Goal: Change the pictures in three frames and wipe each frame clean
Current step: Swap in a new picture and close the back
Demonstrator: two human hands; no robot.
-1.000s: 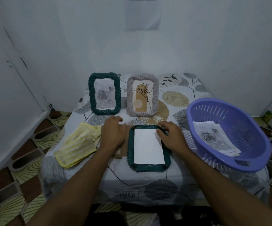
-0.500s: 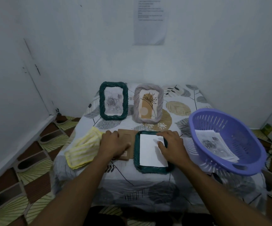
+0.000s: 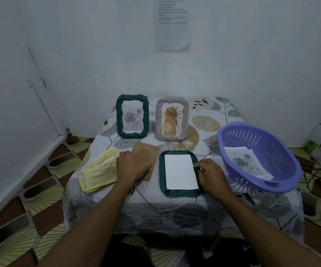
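While the left hand [image 3: 132, 166] lies palm down on a brown backing board [image 3: 146, 154], its fingers bend over the card. From this angle it cannot be told whether they grip it or only press on it. The right hand [image 3: 211, 174] has its fingers curled onto the right rim of a dark green face-down frame [image 3: 162, 170]. Its fingertips sit at the edge of a white sheet [image 3: 179, 172] that lies in the frame's opening.

The board lies just left of this frame, and both rest flat near the front of a table [image 3: 155, 207] covered in a leaf-print cloth. A folded yellow cloth [image 3: 98, 170] touches the left hand's outer side.

Behind the hands two more frames stand upright, side by side. One is a green frame [image 3: 132, 116] with a pale rose picture. To its right is a grey frame [image 3: 172, 119] with an orange flower drawing.

At the table's right edge sits a purple slotted basket [image 3: 284, 170] holding loose prints [image 3: 246, 162]. A printed notice [image 3: 172, 24] is stuck to the pale wall above.
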